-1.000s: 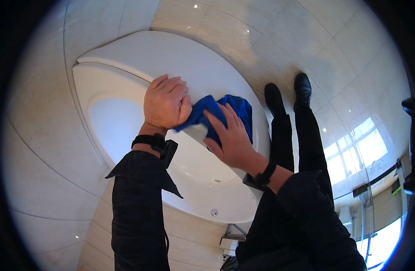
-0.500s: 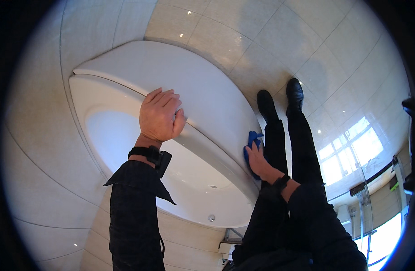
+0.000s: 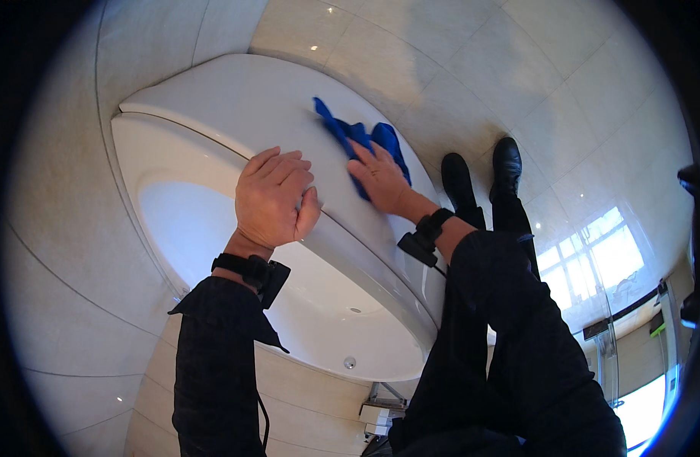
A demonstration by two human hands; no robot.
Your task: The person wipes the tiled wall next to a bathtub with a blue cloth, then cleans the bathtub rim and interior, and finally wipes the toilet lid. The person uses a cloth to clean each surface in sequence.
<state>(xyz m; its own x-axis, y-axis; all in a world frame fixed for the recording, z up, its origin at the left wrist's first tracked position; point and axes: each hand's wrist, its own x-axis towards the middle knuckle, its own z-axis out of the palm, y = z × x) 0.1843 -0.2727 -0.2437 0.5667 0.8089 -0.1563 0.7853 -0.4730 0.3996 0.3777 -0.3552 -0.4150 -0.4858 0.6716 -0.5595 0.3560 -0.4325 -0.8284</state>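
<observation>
A white bathtub [image 3: 304,263] with a curved front panel [image 3: 247,99] lies before me. My left hand [image 3: 275,196] leans on the tub's near rim, its fingers bent together over the edge and its thumb alongside. A blue cloth [image 3: 393,143] is bunched against the outer panel, to the right of that hand. My right hand [image 3: 380,179] presses on the cloth, with folds sticking out past the fingers; part of it is hidden under the palm. Both wrists carry a black strap with a small dark device.
Beige tiles [image 3: 380,57] cover the floor around the tub. My black shoes [image 3: 506,164] stand just right of the panel. A round metal fitting [image 3: 350,362] sits at the tub's inner side. A glass panel [image 3: 607,350] rises at the lower right.
My right hand has moved with the blue cloth up and left along the panel, from its right end toward the middle. The left hand stays on the rim.
</observation>
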